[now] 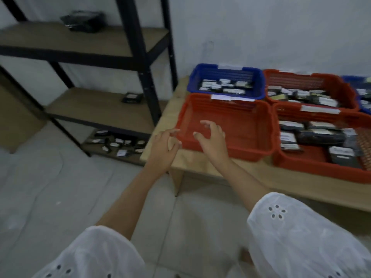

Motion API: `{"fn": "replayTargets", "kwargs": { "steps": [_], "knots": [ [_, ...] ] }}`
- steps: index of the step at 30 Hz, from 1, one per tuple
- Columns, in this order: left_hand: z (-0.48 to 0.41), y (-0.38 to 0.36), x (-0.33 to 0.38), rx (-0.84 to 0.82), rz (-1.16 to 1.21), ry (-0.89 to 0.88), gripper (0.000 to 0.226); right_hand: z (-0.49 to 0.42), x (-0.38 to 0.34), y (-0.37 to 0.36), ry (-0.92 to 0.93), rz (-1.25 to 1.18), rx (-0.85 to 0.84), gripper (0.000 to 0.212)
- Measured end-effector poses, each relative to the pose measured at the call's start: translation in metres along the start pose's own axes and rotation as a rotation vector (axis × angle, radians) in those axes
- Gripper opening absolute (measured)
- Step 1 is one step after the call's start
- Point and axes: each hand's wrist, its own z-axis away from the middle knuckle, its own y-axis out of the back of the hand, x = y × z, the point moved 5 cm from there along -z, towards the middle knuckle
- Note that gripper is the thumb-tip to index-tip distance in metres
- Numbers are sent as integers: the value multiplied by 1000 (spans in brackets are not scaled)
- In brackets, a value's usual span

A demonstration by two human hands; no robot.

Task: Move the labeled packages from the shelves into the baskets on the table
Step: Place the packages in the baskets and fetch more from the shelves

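- Now both of our hands are out in front of us, and neither holds anything.
- Our left hand (163, 146) hovers over the near left corner of the wooden table (190, 162). Its fingers are loosely curled, just beside the left wall of the empty red basket (259, 145).
- Our right hand (213, 140) hangs above that basket's near rim, with thumb and fingers spread in a loose claw that grasps nothing.
- We see a scatter of labeled packages (118, 144) on the lowest board of the black shelving (138, 57), left of the table.
- A single package (131, 97) sits on the middle board, and a dark bag (84, 21) lies on the board above.
- Behind the empty basket, a blue basket (192, 81) already holds several packages.
- To the right, the back red basket (301, 74) and the front right red basket (321, 167) are both filled with packages.
- Our white eyelet sleeves (301, 237) fill the bottom of the view.
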Motion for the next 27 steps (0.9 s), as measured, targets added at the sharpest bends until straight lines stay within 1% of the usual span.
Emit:
{"fn": "replayTargets", "kwargs": {
  "steps": [5, 9, 14, 18, 21, 23, 25, 27],
  "knots": [
    [14, 74, -76, -8, -15, 123, 39, 10, -37, -90, 10, -39, -149, 40],
    [10, 121, -126, 61, -65, 149, 38, -2, -61, -161, 19, -52, -211, 38],
    [-24, 173, -197, 71, -98, 213, 39, -34, -88, -271, 3, -105, -322, 39],
    [-64, 212, -248, 35, -123, 245, 38, -71, -109, -343, -49, -122, -380, 38],
    [-93, 237, -280, 40, -116, 255, 39, -96, -123, -382, -62, -102, -409, 40],
    [-109, 251, -299, 42, -110, 267, 39, -109, -128, -400, -98, -104, -393, 41],
    [-125, 263, -313, 42, -89, 244, 38, -119, -132, -416, -119, -118, -365, 40],
    [-142, 271, -329, -1, -68, 201, 38, -127, -135, -431, -134, -115, -348, 38]
  ]
}}
